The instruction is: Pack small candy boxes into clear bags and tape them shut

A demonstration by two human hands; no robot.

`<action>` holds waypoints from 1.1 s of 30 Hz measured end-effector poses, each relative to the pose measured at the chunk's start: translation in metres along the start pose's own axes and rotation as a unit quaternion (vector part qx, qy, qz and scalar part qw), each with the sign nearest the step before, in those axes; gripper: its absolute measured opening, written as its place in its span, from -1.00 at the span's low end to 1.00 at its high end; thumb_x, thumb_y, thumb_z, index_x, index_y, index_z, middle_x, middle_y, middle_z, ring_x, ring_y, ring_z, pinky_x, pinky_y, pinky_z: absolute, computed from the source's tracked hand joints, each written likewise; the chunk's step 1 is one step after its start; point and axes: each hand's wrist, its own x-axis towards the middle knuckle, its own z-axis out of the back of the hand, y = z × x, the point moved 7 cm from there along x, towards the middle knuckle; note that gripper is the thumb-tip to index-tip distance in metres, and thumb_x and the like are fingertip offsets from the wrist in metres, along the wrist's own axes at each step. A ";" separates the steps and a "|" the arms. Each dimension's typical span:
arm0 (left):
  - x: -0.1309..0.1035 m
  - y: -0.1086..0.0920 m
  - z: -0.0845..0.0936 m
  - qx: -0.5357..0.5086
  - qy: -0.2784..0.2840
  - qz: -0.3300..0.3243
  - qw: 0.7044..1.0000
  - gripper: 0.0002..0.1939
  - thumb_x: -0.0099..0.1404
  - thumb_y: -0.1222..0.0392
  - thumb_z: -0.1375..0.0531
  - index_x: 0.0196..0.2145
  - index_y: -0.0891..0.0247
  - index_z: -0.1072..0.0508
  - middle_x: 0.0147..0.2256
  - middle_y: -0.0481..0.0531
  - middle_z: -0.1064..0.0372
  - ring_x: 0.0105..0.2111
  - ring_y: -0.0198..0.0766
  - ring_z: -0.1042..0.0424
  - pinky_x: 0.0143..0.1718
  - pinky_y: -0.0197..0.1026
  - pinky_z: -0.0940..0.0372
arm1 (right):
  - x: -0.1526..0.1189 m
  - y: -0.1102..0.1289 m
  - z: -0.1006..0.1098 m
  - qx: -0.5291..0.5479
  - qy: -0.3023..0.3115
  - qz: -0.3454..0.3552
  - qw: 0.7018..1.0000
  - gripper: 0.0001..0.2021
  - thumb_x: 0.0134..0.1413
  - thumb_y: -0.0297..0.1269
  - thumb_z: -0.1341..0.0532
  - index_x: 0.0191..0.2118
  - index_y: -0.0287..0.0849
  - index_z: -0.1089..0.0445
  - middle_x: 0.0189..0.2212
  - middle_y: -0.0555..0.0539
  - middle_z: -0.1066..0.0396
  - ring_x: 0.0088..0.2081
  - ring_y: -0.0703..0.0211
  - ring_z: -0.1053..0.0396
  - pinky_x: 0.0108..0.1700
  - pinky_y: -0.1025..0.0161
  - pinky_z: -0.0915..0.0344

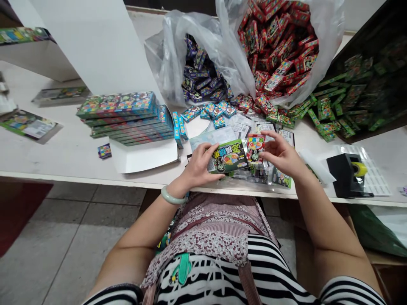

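My left hand [201, 166] is closed around the left end of a flat black-and-green printed packet [231, 156], thumb along its lower edge. Between the thumb and fingers of my right hand [280, 154] is a small red box [255, 149], at the packet's right end. Whether the box is partly inside clear plastic, I cannot tell. Beneath both hands lie several more printed packets in clear plastic [280, 178]. Small blue boxes [214, 111] are scattered just beyond the packet.
Behind stand plastic bags of purple boxes [203, 76] and red boxes [280, 46]. Green boxes [327, 110] spill from a dark bag at right. A stack of printed cartons [127, 116] rests in a white tray [146, 156] at left. A tape dispenser [345, 173] sits near the table's front edge.
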 end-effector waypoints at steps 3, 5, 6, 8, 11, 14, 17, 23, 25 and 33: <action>-0.001 -0.008 -0.003 0.006 0.014 -0.015 1.000 0.05 0.13 -0.24 -0.37 0.40 0.14 0.00 0.11 0.26 -0.16 0.13 0.14 -0.25 0.18 0.23 -0.27 | -0.011 0.006 -0.009 -0.025 0.079 -0.013 0.996 -0.45 0.18 -0.13 -0.28 0.26 -0.02 -0.22 -0.35 0.04 -0.38 -0.40 0.20 -0.39 -0.36 0.25 -0.35; -0.002 -0.012 -0.006 0.001 0.026 -0.023 0.999 0.05 0.12 -0.21 -0.38 0.41 0.14 0.01 0.12 0.26 -0.17 0.13 0.14 -0.26 0.18 0.22 -0.27 | -0.014 0.007 -0.014 -0.020 0.121 -0.025 0.992 -0.44 0.21 -0.13 -0.26 0.29 -0.03 -0.20 -0.38 0.04 -0.38 -0.40 0.19 -0.41 -0.34 0.22 -0.37; -0.003 -0.013 -0.007 -0.003 0.026 -0.025 0.999 0.05 0.13 -0.19 -0.38 0.41 0.14 0.01 0.13 0.26 -0.17 0.13 0.14 -0.26 0.17 0.21 -0.28 | -0.014 0.006 -0.016 -0.011 0.131 -0.027 0.991 -0.42 0.21 -0.12 -0.25 0.31 -0.03 -0.18 -0.39 0.04 -0.38 -0.40 0.18 -0.41 -0.33 0.21 -0.38; -0.004 -0.014 -0.006 -0.013 0.014 -0.025 1.000 0.05 0.13 -0.18 -0.39 0.41 0.16 0.00 0.12 0.26 -0.17 0.12 0.13 -0.26 0.16 0.19 -0.29 | -0.010 0.004 -0.017 0.000 0.108 -0.024 0.994 -0.38 0.18 -0.08 -0.28 0.32 -0.04 -0.17 -0.40 0.05 -0.38 -0.40 0.17 -0.40 -0.31 0.18 -0.40; -0.003 -0.010 -0.003 -0.021 -0.010 -0.008 1.000 0.04 0.13 -0.19 -0.39 0.40 0.19 -0.02 0.09 0.25 -0.17 0.11 0.11 -0.27 0.17 0.18 -0.30 | -0.003 0.004 -0.014 -0.033 -0.013 0.008 0.999 -0.48 0.12 -0.01 -0.32 0.17 -0.04 -0.36 -0.30 -0.03 -0.42 -0.29 0.12 -0.43 -0.25 0.15 -0.44; -0.005 -0.005 -0.004 -0.028 -0.011 0.006 1.000 0.05 0.10 -0.20 -0.41 0.39 0.18 -0.04 0.09 0.24 -0.17 0.11 0.10 -0.27 0.16 0.18 -0.30 | -0.003 0.011 -0.024 -0.100 -0.030 0.053 0.993 -0.63 0.22 0.07 -0.24 0.02 -0.01 -0.50 0.03 -0.18 -0.40 0.09 -0.05 -0.38 0.05 -0.01 -0.42; -0.007 -0.004 -0.007 -0.046 0.004 0.011 0.999 0.05 0.10 -0.19 -0.41 0.39 0.18 -0.04 0.10 0.24 -0.18 0.11 0.10 -0.28 0.17 0.20 -0.30 | -0.001 0.015 -0.042 -0.121 0.085 0.071 0.986 -0.58 0.27 0.17 -0.15 -0.06 0.00 -0.57 0.19 -0.18 -0.34 0.30 -0.13 -0.21 0.30 -0.15 -0.20; -0.010 0.007 0.005 -0.116 0.001 0.053 0.992 0.05 0.09 -0.22 -0.40 0.38 0.16 -0.06 0.11 0.25 -0.16 0.14 0.10 -0.27 0.20 0.22 -0.29 | 0.065 0.010 -0.011 -0.033 -0.025 0.046 0.998 -0.63 0.21 0.11 -0.21 -0.24 -0.09 -0.59 -0.14 -0.14 -0.56 -0.02 -0.02 -0.49 0.12 -0.03 -0.38; -0.011 0.010 0.013 -0.151 -0.008 0.063 0.986 0.04 0.09 -0.24 -0.40 0.38 0.15 -0.08 0.12 0.24 -0.16 0.15 0.10 -0.26 0.21 0.22 -0.28 | 0.109 0.005 -0.003 0.005 -0.117 0.020 0.993 -0.71 0.16 0.01 -0.28 -0.26 -0.13 -0.55 -0.31 -0.09 -0.55 -0.19 0.08 -0.52 -0.03 0.08 -0.44; -0.020 0.018 0.023 -0.247 -0.044 0.100 0.963 0.07 0.06 -0.32 -0.39 0.38 0.08 -0.07 0.14 0.22 -0.15 0.17 0.11 -0.26 0.21 0.22 -0.29 | 0.298 0.003 -0.090 0.220 -0.056 -0.146 0.963 -0.53 0.17 -0.35 -0.20 0.20 -0.05 -0.19 -0.37 0.05 -0.51 -0.40 0.30 -0.48 -0.39 0.39 -0.40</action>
